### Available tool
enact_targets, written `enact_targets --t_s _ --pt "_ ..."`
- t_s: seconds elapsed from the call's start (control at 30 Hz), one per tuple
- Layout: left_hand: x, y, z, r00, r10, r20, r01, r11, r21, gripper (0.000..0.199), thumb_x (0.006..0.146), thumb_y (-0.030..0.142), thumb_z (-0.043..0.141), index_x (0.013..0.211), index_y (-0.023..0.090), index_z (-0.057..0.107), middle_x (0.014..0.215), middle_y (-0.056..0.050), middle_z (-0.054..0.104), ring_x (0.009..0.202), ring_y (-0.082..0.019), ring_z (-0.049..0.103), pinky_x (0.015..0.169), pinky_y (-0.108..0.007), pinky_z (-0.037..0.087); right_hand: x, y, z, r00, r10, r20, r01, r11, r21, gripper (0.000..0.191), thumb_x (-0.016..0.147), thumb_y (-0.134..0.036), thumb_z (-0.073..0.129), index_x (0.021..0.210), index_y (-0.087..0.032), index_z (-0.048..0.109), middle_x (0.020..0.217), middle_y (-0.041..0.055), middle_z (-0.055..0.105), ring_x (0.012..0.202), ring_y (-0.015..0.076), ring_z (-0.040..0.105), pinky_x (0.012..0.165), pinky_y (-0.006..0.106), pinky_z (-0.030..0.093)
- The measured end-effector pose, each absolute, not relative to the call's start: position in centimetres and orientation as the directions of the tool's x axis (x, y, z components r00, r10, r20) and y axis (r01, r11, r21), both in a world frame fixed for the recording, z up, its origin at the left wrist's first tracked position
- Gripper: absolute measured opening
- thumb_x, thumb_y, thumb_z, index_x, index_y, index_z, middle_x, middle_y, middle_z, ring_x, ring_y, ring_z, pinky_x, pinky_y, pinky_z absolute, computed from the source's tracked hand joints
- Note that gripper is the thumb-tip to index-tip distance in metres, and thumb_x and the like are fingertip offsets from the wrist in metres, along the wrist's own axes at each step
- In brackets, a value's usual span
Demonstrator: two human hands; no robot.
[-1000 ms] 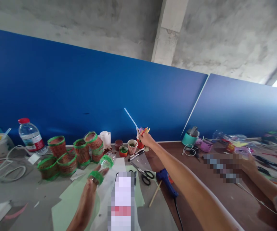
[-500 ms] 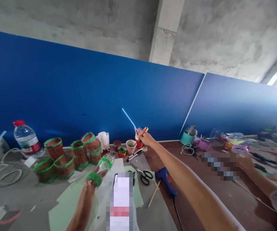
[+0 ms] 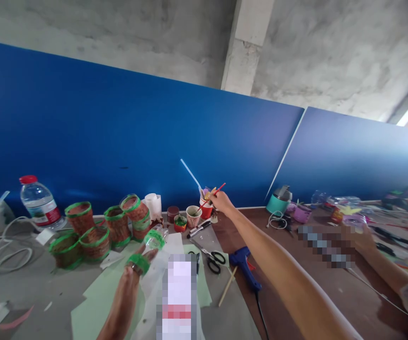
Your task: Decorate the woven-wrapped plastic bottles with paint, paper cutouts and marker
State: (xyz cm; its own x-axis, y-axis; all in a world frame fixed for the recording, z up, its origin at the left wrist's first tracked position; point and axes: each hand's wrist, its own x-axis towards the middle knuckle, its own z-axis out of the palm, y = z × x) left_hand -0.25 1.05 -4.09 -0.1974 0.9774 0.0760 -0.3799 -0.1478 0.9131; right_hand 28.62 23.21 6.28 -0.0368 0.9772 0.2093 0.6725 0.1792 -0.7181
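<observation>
Right fingers (image 3: 215, 198) pinch red brush (image 3: 221, 188), cup (image 3: 206, 212) just below; left fingers (image 3: 150, 255) grip green-banded plastic piece (image 3: 154, 239). Apparent brush-handling; next move calls for rim clearance.

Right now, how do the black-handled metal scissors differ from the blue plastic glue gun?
The black-handled metal scissors are cordless; the blue plastic glue gun trails a black cord. The scissors lie on the grey side, the glue gun on the brown side. Both are unheld.
</observation>
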Motion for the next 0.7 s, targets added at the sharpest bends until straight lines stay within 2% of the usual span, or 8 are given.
enact_targets --t_s 0.23,0.47,0.7 --pt "0.1 0.7 -3.5 -0.179 0.980 0.087 -0.359 -0.148 0.921 0.067 0.076 0.071 0.051 0.116 0.018 0.065 0.125 -0.012 0.065 0.138 -0.030 0.036 0.119 -0.042 0.012 28.9 22.3 5.7 0.101 0.965 0.244 0.631 0.127 -0.765 0.030 0.093 -0.032 0.057 0.117 -0.015 0.058 0.114 0.0080 0.062 0.095 0.0208 0.063 0.080 0.040 0.055" --pt "0.3 0.7 -3.3 -0.180 0.981 0.069 -0.407 -0.139 0.903 0.068 0.077 0.070 0.051 0.119 0.018 0.063 0.124 -0.012 0.065 0.136 -0.031 0.039 0.118 -0.045 0.015 29.0 21.6 6.0 0.185 0.939 0.289 0.633 0.111 -0.766 0.028 0.093 -0.033 0.057 0.115 -0.015 0.059 0.114 0.0075 0.062 0.095 0.0209 0.063 0.080 0.040 0.055" --pt "0.6 0.6 -2.8 -0.213 0.977 0.026 -0.430 -0.117 0.895 0.074 0.072 0.074 0.053 0.119 0.018 0.063 0.121 -0.013 0.067 0.133 -0.034 0.043 0.117 -0.048 0.020 29.0 21.4 6.0 0.185 0.926 0.329 0.632 0.145 -0.761 0.026 0.093 -0.033 0.056 0.112 -0.015 0.060 0.109 0.0067 0.064 0.091 0.0193 0.064 0.078 0.038 0.055"
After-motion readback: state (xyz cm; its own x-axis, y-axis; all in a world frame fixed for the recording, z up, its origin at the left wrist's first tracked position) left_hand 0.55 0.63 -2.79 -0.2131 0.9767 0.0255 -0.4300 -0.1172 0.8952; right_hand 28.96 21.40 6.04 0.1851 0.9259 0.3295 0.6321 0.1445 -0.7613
